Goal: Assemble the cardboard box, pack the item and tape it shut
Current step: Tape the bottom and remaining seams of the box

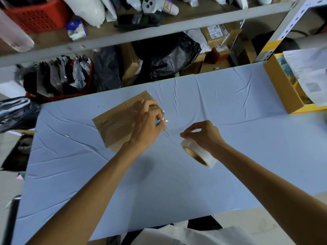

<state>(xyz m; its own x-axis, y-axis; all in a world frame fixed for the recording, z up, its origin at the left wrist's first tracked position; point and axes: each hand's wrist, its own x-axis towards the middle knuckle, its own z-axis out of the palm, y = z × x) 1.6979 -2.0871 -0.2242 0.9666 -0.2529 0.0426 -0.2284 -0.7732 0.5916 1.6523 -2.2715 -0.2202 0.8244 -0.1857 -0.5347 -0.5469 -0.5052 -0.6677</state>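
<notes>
Left hand (148, 124) pinches a blue tool (158, 122) at the box (120, 121) end on the counter (230, 103); right hand (203, 135) grips the tape roll (200, 154) just beside. We judge taping underway; next, cut cleanly at the box edge.

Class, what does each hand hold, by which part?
The right hand grips the tape roll by its upper rim; the left hand holds a small blue tool at the box end, which part is hidden.

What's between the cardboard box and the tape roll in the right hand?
Head view: a stretch of clear tape seems to run from the cardboard box to the tape roll the right hand holds, over bare blue tablecloth.
</notes>
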